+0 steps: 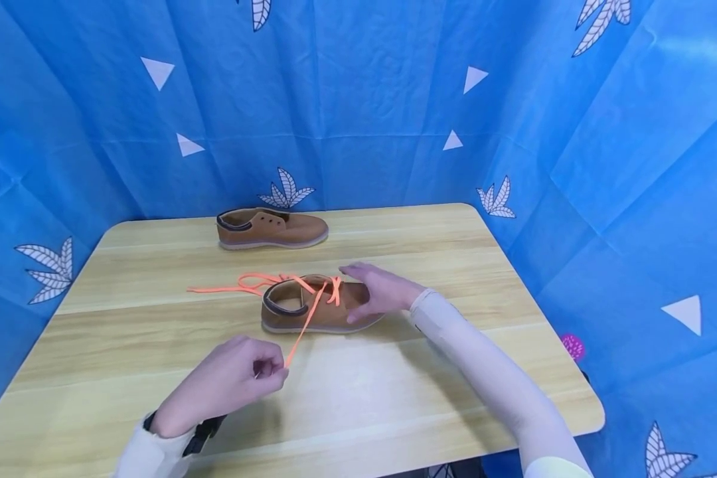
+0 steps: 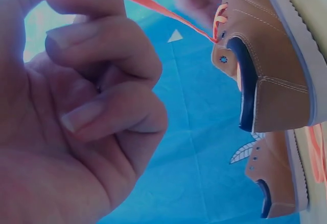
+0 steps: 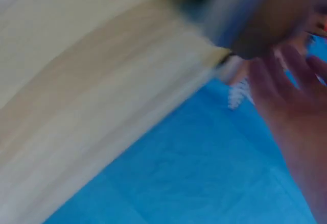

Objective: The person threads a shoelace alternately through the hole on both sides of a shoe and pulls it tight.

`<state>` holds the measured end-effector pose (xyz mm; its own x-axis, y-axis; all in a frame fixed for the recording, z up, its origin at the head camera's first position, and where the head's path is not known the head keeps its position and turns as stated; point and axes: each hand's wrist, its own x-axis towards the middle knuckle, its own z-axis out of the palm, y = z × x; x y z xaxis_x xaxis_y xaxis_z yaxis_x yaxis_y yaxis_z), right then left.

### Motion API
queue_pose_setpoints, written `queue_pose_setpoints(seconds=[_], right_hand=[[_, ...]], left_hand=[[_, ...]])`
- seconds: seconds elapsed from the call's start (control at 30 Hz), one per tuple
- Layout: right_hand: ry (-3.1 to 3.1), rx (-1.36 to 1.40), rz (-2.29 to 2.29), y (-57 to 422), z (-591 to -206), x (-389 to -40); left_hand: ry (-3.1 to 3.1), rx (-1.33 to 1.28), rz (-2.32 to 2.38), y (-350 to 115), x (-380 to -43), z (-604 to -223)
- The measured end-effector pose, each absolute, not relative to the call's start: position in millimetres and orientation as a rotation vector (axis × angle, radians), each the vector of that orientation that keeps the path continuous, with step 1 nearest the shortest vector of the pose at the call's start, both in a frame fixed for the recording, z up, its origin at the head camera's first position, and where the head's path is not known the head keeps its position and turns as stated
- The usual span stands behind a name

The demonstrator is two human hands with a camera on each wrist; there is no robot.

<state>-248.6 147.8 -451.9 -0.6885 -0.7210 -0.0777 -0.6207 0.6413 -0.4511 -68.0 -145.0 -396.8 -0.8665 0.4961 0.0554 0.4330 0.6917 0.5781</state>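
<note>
A brown low shoe (image 1: 331, 318) with a dark collar lies on the table, its toe to the right. An orange shoelace (image 1: 303, 333) runs through its eyelets. My left hand (image 1: 233, 372) pinches one end and holds it taut toward the front of the table. In the left wrist view, the strand stretches from the fingers to an eyelet of the shoe (image 2: 281, 55). Over the toe spreads my right hand (image 1: 388, 290), thumb on the near side and fingers on the far side. Whether it touches the shoe is unclear; the right wrist view is blurred.
Behind stands a second brown shoe (image 1: 299, 231) with bare eyelets. The lace's other end (image 1: 215, 289) trails left across the wooden table (image 1: 454, 245). A blue patterned curtain (image 1: 370, 86) surrounds the table at the back and sides.
</note>
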Motion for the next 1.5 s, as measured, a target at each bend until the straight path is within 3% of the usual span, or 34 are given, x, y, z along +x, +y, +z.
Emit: queue_pose_setpoints(seconds=[0.23, 0.4, 1.07, 1.5], right_hand=[[2.637, -1.492, -0.742, 122, -408, -230], [2.624, -1.678, -0.622, 106, -409, -228], [2.376, -1.57, -0.739, 98, -414, -246], [1.955, -1.436, -0.86, 95, -399, -250]], left_hand=[[2.918, 0.79, 0.883, -139, -67, -393], [2.971, 0.833, 0.861, -134, -65, -391], [2.567, 0.639, 1.245, -146, -66, -395], [2.411, 0.669, 1.455, -151, -77, -401]])
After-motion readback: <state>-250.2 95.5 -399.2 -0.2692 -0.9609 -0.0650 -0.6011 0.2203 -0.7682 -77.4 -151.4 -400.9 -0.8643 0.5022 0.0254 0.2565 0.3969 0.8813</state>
